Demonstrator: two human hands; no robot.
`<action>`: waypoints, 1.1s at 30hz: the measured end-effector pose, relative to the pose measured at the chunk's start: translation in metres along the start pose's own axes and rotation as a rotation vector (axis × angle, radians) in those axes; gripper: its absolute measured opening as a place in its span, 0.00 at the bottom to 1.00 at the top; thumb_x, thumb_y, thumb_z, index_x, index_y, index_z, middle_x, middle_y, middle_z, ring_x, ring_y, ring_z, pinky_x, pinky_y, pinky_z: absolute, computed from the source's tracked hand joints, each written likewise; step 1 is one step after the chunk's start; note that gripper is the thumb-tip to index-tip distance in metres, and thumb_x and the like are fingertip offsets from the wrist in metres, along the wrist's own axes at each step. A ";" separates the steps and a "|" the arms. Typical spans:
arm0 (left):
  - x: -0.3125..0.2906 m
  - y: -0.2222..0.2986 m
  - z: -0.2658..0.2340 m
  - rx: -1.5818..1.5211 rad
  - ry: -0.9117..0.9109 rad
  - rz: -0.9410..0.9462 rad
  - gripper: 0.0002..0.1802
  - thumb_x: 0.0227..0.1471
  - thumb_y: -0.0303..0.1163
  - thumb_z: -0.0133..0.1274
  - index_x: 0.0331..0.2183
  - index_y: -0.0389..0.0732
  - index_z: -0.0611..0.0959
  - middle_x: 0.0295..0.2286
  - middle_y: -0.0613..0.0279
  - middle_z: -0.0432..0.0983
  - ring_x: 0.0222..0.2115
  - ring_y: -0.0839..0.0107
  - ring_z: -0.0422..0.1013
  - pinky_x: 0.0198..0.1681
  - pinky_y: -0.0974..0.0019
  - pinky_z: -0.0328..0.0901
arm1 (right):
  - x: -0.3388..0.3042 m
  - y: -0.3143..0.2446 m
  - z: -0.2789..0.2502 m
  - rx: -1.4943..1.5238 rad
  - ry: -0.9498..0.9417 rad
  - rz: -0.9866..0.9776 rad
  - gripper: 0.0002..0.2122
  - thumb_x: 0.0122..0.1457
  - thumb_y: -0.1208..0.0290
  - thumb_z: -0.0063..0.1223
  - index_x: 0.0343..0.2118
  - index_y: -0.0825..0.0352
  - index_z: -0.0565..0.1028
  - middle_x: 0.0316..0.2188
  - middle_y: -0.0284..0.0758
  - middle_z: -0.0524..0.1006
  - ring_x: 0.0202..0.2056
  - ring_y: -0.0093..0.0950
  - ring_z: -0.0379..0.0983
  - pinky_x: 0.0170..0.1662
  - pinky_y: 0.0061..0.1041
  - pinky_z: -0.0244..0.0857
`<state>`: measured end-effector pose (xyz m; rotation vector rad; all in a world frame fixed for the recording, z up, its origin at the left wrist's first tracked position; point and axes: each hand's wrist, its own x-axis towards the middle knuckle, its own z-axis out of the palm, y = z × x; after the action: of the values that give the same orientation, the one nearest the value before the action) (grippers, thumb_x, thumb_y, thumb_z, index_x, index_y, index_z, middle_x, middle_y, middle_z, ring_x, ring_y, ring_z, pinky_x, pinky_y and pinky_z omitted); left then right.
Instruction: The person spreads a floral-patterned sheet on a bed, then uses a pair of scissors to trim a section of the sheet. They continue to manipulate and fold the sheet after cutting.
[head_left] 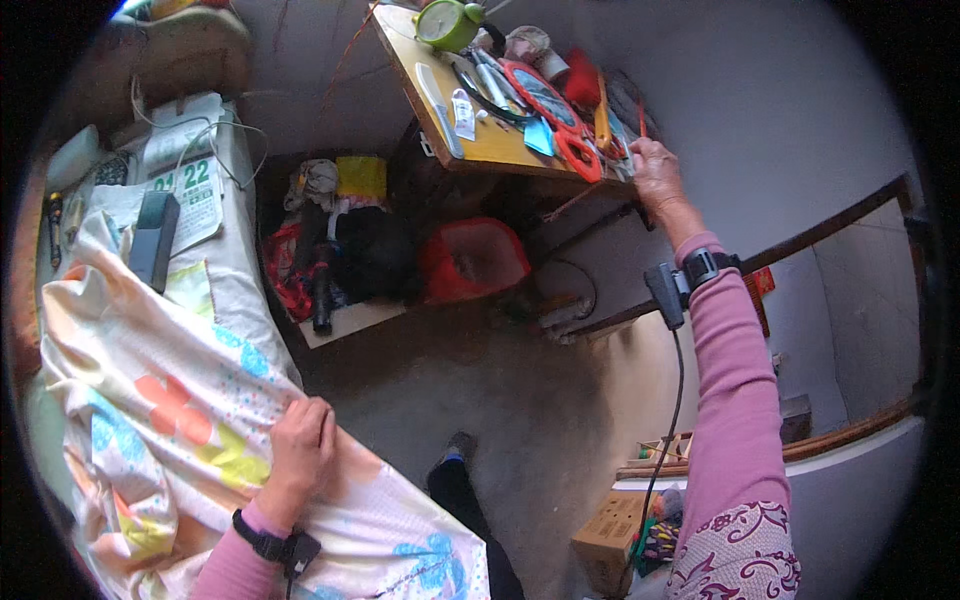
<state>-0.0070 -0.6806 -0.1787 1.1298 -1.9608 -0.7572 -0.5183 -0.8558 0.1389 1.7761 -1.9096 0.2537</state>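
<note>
Left hand (pixel 302 450) clutching flowered cloth (pixel 225 410) spread at lower left, right hand (pixel 655 178) at a cluttered table's (pixel 485 143) corner, near an orange handle (pixel 602 115), cannot tell whether that hand grips anything

Desk (pixel 487 148) ahead of me, yellow-topped: green clock (pixel 447 24), long pale strip (pixel 438 105), white tube (pixel 463 114), red-rimmed mirror (pixel 543 96), red-handled scissors (pixel 577 156), blue packet (pixel 540 136), more clutter (pixel 581 80) at right | white-covered surface (pixel 246 272) at my left: calendar (pixel 199 208), dark case (pixel 153 240), flowered cloth (pixel 215 430) spread over its near part, reaching past the edge | grey floor (pixel 385 385): my foot (pixel 460 446)
</note>
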 end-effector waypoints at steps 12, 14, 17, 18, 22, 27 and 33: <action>0.013 0.010 -0.013 -0.069 -0.032 -0.048 0.05 0.44 0.18 0.55 0.29 0.33 0.79 0.30 0.50 0.76 0.29 0.53 0.73 0.32 0.56 0.68 | 0.065 0.077 0.059 -0.105 -0.284 0.055 0.11 0.58 0.73 0.54 0.44 0.65 0.78 0.40 0.45 0.81 0.44 0.40 0.79 0.48 0.36 0.70; 0.013 0.010 -0.013 -0.049 -0.040 -0.033 0.07 0.42 0.18 0.56 0.30 0.32 0.79 0.30 0.50 0.77 0.28 0.54 0.73 0.31 0.56 0.68 | 0.074 0.086 0.074 -0.155 -0.292 0.048 0.10 0.58 0.73 0.55 0.43 0.66 0.78 0.38 0.44 0.82 0.42 0.35 0.80 0.46 0.33 0.70; 0.015 0.011 -0.014 -0.031 -0.075 -0.039 0.08 0.41 0.18 0.56 0.30 0.32 0.79 0.30 0.50 0.77 0.28 0.55 0.73 0.31 0.57 0.68 | 0.084 0.100 0.086 -0.274 -0.329 0.022 0.13 0.58 0.67 0.57 0.45 0.65 0.78 0.40 0.48 0.81 0.44 0.43 0.79 0.46 0.38 0.69; 0.016 0.011 -0.014 -0.035 -0.081 -0.043 0.08 0.40 0.18 0.56 0.30 0.32 0.79 0.30 0.50 0.77 0.28 0.55 0.73 0.31 0.57 0.68 | 0.085 0.103 0.089 -0.351 -0.353 0.018 0.14 0.58 0.66 0.57 0.45 0.64 0.78 0.41 0.48 0.80 0.44 0.45 0.78 0.46 0.39 0.69; 0.019 0.011 -0.015 -0.058 -0.085 -0.022 0.09 0.39 0.18 0.56 0.30 0.31 0.79 0.30 0.49 0.77 0.28 0.55 0.73 0.31 0.57 0.68 | 0.090 0.100 0.097 -0.323 -0.406 0.037 0.17 0.57 0.62 0.57 0.46 0.66 0.76 0.43 0.52 0.79 0.48 0.53 0.74 0.50 0.47 0.68; 0.018 0.011 -0.017 -0.056 -0.099 -0.033 0.10 0.40 0.19 0.55 0.31 0.30 0.79 0.30 0.49 0.76 0.27 0.54 0.72 0.31 0.56 0.67 | 0.100 0.080 0.085 -0.448 -0.512 0.221 0.19 0.52 0.58 0.65 0.43 0.63 0.81 0.42 0.48 0.81 0.48 0.49 0.76 0.47 0.46 0.70; 0.017 0.011 -0.019 -0.051 -0.102 -0.012 0.10 0.40 0.19 0.57 0.30 0.30 0.79 0.29 0.50 0.76 0.28 0.54 0.73 0.32 0.56 0.68 | 0.096 0.052 0.046 -0.440 -0.541 0.280 0.16 0.52 0.56 0.66 0.37 0.63 0.83 0.30 0.45 0.82 0.36 0.38 0.81 0.38 0.38 0.72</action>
<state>-0.0023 -0.6932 -0.1545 1.0932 -2.0089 -0.8817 -0.5805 -0.9547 0.1573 1.3612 -2.3513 -0.5700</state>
